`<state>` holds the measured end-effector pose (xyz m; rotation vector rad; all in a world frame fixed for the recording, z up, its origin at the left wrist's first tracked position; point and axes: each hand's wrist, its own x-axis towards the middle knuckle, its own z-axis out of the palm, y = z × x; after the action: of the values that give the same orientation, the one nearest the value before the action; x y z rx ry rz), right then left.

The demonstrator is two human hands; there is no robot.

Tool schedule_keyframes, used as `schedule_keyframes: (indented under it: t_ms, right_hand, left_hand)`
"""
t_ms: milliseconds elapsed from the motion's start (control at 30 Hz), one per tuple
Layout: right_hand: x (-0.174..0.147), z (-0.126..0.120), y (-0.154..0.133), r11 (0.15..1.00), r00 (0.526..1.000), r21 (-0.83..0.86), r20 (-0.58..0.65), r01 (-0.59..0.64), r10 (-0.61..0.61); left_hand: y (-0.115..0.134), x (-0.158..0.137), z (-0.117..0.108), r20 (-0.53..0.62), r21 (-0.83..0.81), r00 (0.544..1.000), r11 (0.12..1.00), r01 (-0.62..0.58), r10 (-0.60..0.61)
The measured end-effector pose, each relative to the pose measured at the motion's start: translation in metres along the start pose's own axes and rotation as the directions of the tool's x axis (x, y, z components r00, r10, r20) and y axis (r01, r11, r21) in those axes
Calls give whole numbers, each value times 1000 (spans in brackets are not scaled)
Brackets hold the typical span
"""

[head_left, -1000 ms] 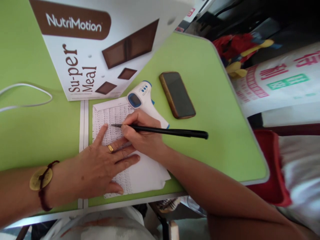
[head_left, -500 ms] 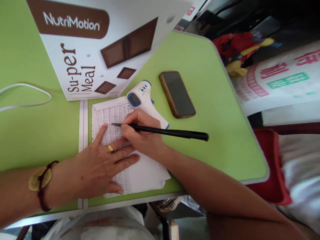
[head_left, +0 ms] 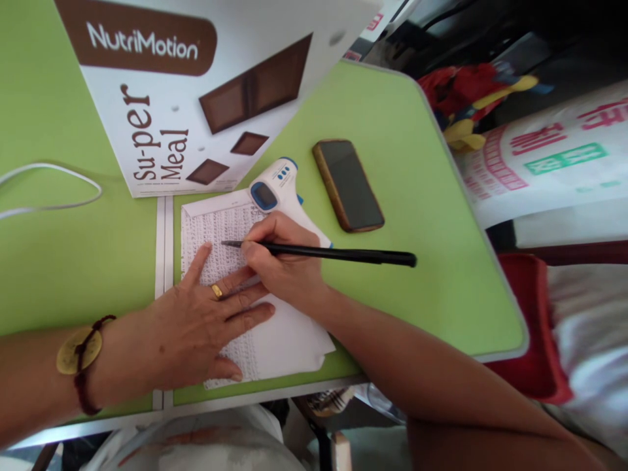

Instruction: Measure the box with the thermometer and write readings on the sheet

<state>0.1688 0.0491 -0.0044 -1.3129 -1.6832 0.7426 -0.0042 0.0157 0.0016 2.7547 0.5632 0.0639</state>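
Observation:
My right hand (head_left: pixel 287 261) pinches a black pen (head_left: pixel 343 254), its tip over the upper part of a white sheet of paper (head_left: pixel 294 337). Rows of small handwriting fill the left side of that sheet. My left hand (head_left: pixel 206 317) lies flat on the paper with spread fingers, wearing a gold ring and a cord bracelet with a round gold-coloured disc. Its fingertips reach close to or under my right hand. Just beyond my right hand is a white and blue infrared thermometer (head_left: pixel 279 193), its lower end partly hidden by that hand.
A phone (head_left: pixel 348 185) in a brown case lies to the right of the thermometer. Behind the paper stands a large white printed box (head_left: pixel 161 124). A white cable (head_left: pixel 63 167) curves at the left. Off the green table's (head_left: pixel 417 281) right edge are a printed white bag (head_left: pixel 549 150) and something red (head_left: pixel 530 327).
The pen and my right hand have shifted slightly to the right, and the pen's back end has swung a little away from me. My left hand stays where it was.

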Motion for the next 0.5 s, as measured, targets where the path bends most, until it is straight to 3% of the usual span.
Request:
schedule_keyframes:
  t_ms: [500]
  right_hand:
    - [0, -1, -1, 1000, 999, 7, 49, -7, 6]
  left_hand:
    - [0, 0, -1, -24, 29, 1000, 1000, -3, 3]
